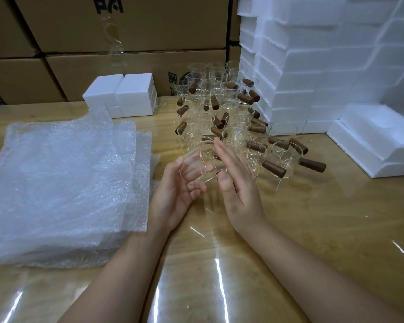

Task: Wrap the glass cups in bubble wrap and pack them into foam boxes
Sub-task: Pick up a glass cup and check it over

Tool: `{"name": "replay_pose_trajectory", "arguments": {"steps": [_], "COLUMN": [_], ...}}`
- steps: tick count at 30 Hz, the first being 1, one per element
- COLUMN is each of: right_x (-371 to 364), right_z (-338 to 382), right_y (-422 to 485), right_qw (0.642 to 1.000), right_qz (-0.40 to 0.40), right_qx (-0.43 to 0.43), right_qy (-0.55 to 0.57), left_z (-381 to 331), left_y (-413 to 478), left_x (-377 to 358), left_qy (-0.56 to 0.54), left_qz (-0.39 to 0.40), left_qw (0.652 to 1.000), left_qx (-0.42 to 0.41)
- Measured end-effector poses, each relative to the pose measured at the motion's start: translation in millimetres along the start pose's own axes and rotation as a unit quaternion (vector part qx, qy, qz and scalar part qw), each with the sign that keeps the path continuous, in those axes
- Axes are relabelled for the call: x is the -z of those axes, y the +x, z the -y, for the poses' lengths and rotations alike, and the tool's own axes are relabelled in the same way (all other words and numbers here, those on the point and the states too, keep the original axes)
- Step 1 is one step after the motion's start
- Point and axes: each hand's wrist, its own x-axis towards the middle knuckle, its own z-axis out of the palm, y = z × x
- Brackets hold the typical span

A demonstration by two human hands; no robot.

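Note:
A clear glass cup (200,165) lies on its side in the air between my two hands, just above the wooden table (313,229). My left hand (179,192) holds it from below and the left, fingers curled round its rim. My right hand (237,183) lies flat against its right side with straight fingers. The held cup's handle is hidden. Behind the hands stand several more glass cups with brown wooden handles (231,117), some stacked. A thick stack of bubble wrap sheets (56,183) lies to the left. An open foam box (371,141) sits at the right.
Two closed foam boxes (126,96) stand at the back of the table. A tall stack of foam boxes (313,66) fills the right rear. Cardboard cartons (126,31) form a wall behind. The glossy tabletop stretches toward me.

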Motion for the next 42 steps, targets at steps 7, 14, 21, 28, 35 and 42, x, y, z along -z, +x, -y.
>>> {"name": "replay_pose_trajectory", "arguments": {"steps": [7, 14, 21, 28, 35, 42], "right_x": [-1.8, -2.4, -1.2, -1.9, -0.6, 0.9], "right_z": [-6.0, -5.8, -3.7, -2.8, 0.5, -1.5], "right_y": [-0.1, 0.4, 0.4, -1.6, -2.1, -0.5], "right_qw": [0.999, 0.999, 0.999, 0.997, 0.996, 0.993], "right_qz": [0.011, 0.009, -0.004, -0.008, -0.024, -0.028], "right_qx": [-0.016, -0.01, -0.016, -0.015, -0.021, -0.062], "right_qy": [0.036, 0.029, 0.045, 0.073, 0.081, 0.093], "left_z": [-2.7, -2.3, -2.9, -0.5, -0.4, 0.0], "left_y": [0.1, 1.7, 1.3, 2.1, 1.0, 0.1], "left_x": [-1.6, -0.7, -2.4, -3.5, -6.1, -9.4], "left_qy": [-0.098, -0.105, -0.068, -0.005, 0.06, 0.06], "left_qz": [-0.034, -0.057, -0.066, -0.056, -0.027, -0.04], "left_qw": [0.995, 0.993, 0.995, 0.998, 0.998, 0.997], "left_qx": [0.01, -0.002, -0.02, -0.019, -0.024, -0.015]}}
